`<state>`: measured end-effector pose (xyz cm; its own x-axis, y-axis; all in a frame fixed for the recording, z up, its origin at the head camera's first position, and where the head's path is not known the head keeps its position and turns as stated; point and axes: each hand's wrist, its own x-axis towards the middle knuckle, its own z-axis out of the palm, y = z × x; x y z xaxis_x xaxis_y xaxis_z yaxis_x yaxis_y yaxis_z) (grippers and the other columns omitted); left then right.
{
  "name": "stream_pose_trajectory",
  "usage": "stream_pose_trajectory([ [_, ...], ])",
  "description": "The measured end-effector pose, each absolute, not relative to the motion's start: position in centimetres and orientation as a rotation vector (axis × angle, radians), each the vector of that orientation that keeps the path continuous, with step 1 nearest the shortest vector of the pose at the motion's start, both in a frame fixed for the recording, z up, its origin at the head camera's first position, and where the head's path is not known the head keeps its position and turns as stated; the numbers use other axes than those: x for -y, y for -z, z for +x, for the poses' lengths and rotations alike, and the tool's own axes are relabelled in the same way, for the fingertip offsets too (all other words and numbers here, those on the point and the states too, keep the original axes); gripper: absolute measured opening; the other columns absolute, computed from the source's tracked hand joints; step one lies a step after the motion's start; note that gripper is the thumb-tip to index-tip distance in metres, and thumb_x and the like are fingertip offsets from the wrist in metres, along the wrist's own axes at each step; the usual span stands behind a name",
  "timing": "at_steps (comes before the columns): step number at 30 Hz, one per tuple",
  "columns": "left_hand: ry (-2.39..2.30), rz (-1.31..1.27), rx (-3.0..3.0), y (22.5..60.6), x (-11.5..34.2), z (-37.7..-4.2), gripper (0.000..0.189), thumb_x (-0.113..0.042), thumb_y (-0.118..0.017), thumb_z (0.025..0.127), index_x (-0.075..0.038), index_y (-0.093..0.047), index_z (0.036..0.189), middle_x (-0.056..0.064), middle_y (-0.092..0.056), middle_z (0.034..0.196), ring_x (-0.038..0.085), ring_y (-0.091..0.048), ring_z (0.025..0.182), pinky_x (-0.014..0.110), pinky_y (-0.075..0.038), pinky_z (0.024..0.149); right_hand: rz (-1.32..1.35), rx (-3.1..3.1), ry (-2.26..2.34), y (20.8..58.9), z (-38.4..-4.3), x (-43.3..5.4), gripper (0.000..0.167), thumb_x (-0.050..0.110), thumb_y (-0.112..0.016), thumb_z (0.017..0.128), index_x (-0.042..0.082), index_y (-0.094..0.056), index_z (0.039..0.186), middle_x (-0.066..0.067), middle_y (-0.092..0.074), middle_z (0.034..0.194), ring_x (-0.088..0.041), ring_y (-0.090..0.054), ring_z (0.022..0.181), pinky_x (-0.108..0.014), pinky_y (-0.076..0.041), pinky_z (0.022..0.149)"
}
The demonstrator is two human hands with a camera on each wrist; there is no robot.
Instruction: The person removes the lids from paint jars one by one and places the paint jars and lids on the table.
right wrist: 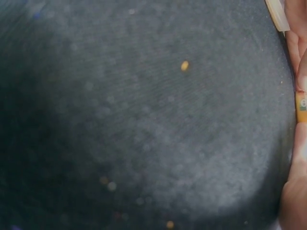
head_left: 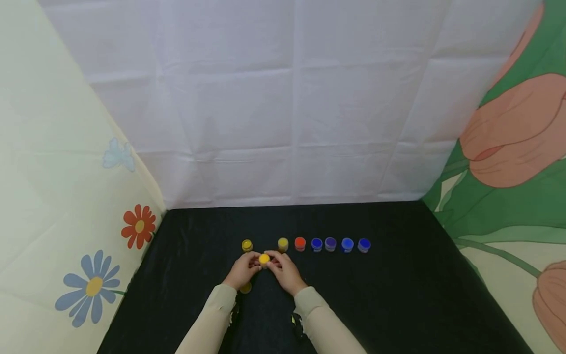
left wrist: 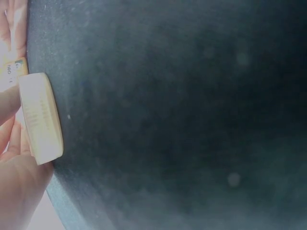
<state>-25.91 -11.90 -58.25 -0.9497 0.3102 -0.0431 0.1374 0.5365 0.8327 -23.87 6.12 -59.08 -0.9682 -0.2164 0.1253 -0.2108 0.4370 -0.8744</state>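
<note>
Both hands meet at the left middle of the black cloth, around a small tub with a yellow lid (head_left: pixel 264 258). My left hand (head_left: pixel 242 270) grips it from the left, and my right hand (head_left: pixel 285 273) pinches it from the right. Part of its printed orange side (right wrist: pixel 301 106) shows between the fingers in the right wrist view. Another yellow tub (head_left: pixel 245 287) sits beside the left wrist, partly covered by it. Close to the left hand, the left wrist view shows a pale tub (left wrist: pixel 42 119). Behind the left hand stands a tub with a darker yellow lid (head_left: pixel 246 245).
Right of the hands, a row holds a yellow tub (head_left: pixel 283 244), a red one (head_left: pixel 300 244) and several blue or purple ones (head_left: pixel 347 245). Small yellow crumbs (right wrist: pixel 184 65) lie on the black cloth (head_left: pixel 398 295). A white cloth (head_left: pixel 292 123) hangs behind, with patterned cloths at both sides.
</note>
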Motion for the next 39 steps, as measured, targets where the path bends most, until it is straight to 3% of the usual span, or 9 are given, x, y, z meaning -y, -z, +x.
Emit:
stream_pose_trajectory([
  [7,-1.379,0.361,-2.590,58.19,11.96,-25.88,0.024,0.000,-0.067,0.096,0.001,-0.065,0.120,0.012,-0.061,0.110,0.026,-0.063,0.100,0.046,-0.054,0.090,-0.352,-2.634,1.644,58.98,-23.83,-5.96,0.023,0.021,-0.062,0.103,0.009,-0.060,0.123,-0.008,-0.057,0.104,-0.024,-0.060,0.094,-0.042,-0.052,0.085],
  [17,-1.376,0.356,-2.586,58.18,12.05,-25.96,0.024,-0.001,-0.066,0.097,0.001,-0.064,0.121,0.012,-0.060,0.112,0.025,-0.062,0.101,0.045,-0.054,0.090,-0.351,-2.592,1.697,58.90,-23.76,-5.87,0.026,0.018,-0.067,0.099,0.009,-0.062,0.123,-0.008,-0.057,0.103,-0.022,-0.062,0.093,-0.039,-0.054,0.085],
  [24,-1.382,0.376,-2.587,58.16,12.07,-25.94,0.024,-0.001,-0.066,0.097,0.002,-0.064,0.120,0.013,-0.061,0.111,0.027,-0.063,0.101,0.046,-0.054,0.090,-0.341,-2.609,1.693,58.73,-23.82,-5.76,0.025,0.020,-0.064,0.101,0.010,-0.064,0.124,-0.005,-0.057,0.101,-0.018,-0.057,0.091,-0.035,-0.052,0.083],
  [39,-1.361,0.401,-2.608,57.96,11.81,-25.62,0.025,0.000,-0.067,0.096,0.003,-0.063,0.121,0.014,-0.061,0.111,0.029,-0.063,0.101,0.048,-0.054,0.091,-0.319,-2.574,1.726,58.93,-23.75,-6.04,0.027,0.023,-0.061,0.103,0.010,-0.064,0.127,-0.006,-0.058,0.102,-0.019,-0.056,0.092,-0.039,-0.050,0.084],
])
